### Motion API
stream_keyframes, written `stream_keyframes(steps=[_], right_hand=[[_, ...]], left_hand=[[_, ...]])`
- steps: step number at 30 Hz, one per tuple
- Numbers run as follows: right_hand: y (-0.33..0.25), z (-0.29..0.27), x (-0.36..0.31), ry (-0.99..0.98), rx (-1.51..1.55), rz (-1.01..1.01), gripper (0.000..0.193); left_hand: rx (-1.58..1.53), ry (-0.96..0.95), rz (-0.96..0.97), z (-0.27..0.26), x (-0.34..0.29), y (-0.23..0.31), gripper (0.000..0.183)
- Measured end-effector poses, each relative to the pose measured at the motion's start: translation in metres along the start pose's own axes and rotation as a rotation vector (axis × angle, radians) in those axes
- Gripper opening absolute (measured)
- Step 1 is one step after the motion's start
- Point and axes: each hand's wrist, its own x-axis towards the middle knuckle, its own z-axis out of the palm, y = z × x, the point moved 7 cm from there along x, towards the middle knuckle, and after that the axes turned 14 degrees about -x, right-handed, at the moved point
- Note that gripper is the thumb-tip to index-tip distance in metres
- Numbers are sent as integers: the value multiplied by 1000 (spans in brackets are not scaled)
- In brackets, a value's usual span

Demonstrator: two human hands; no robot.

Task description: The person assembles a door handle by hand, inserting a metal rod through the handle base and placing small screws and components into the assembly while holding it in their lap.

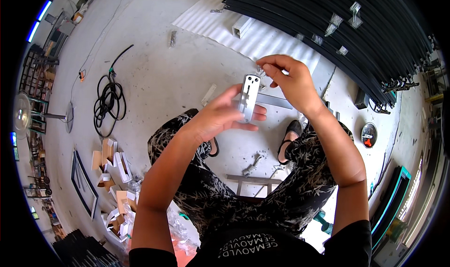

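Note:
My left hand is closed around a silver metal plate, long and narrow with rounded ends, with two dark holes at the top and slots along its middle. It is held upright above the floor, between my knees. Just beyond its upper end, my right hand pinches a small shiny piece between thumb and fingertips. That piece is too small to name. A flat grey metal strip shows below my right hand, partly hidden by my left hand and the plate.
Long black bars are stacked at the far right beside a white corrugated sheet. A black coiled hose lies at left, with opened cardboard boxes nearer me. A round dish holding something red stands at right.

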Motion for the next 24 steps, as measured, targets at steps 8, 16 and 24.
stream_keyframes(steps=[8,16,24], right_hand=[[-2,23,-6,-171,36,-43,29],[3,33,0,-90,-34,-71,24],[11,35,7,-71,-61,25,23]], left_hand=[[51,-53,40,-1,0,-1,63],[74,-59,48,0,-4,1,57],[116,-16,102,-4,-5,2,57]])
